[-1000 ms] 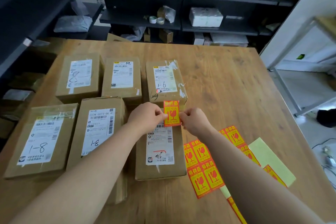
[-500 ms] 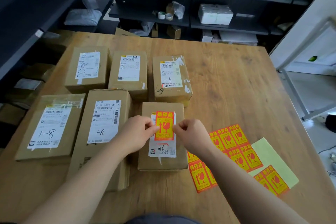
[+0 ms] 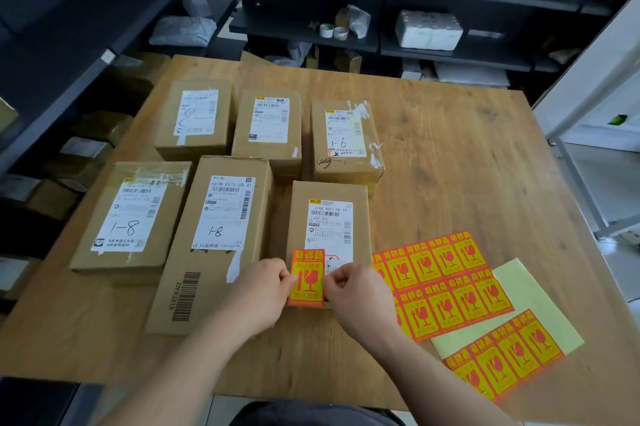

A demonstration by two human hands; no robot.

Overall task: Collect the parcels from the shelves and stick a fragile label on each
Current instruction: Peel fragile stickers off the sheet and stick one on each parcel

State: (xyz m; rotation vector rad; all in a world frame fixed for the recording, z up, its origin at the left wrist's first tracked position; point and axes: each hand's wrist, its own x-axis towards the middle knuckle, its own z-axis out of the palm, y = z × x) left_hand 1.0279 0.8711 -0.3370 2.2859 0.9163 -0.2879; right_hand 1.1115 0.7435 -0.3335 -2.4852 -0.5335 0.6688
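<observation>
Several brown cardboard parcels with white shipping labels lie in two rows on the wooden table. Over the near end of the front right parcel I hold an orange and yellow fragile label. My left hand pinches its left edge and my right hand pinches its right edge. The label covers the lower left corner of that parcel's shipping label. Whether it is stuck down I cannot tell. To the right lies a sheet of fragile labels on pale backing paper.
Two more parcels, a long one and one marked 1-8, lie left of the front parcel. Three parcels form the back row. Dark shelves with bags, tape rolls and boxes stand behind and left of the table.
Both hands have brought the fragile label from the far end of the front right parcel down toward its near end. The camera has tilted, so the table sits lower in view.
</observation>
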